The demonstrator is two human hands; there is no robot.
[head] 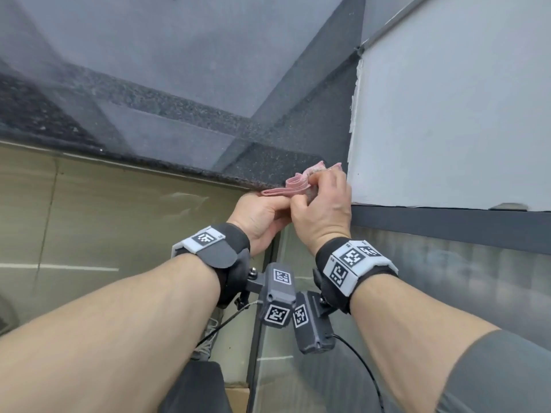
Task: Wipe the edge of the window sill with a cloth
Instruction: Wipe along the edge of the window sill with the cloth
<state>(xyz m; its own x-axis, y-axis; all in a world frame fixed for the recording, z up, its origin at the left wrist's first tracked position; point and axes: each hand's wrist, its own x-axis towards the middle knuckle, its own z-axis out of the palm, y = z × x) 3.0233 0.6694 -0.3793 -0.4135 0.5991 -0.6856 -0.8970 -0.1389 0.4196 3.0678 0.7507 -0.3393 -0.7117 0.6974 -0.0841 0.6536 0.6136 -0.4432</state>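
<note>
Dark speckled window sill [262,165] runs leftward from the hands; the pink cloth [293,184] rests on its edge above the left hand [259,216].

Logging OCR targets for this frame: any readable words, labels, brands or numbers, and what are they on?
No readable words or numbers.
White-and-grey wristbands: only black-and-white square marker codes; tiny characters beside them are too small to read.
Grey wrist-mounted boxes: marker codes only.
Folded pink cloth, dark speckled stone window sill: no text.

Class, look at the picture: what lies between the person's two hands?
In the head view, a folded pink cloth lies between the left hand and the right hand, held by both at the dark speckled window sill's front edge.
</note>
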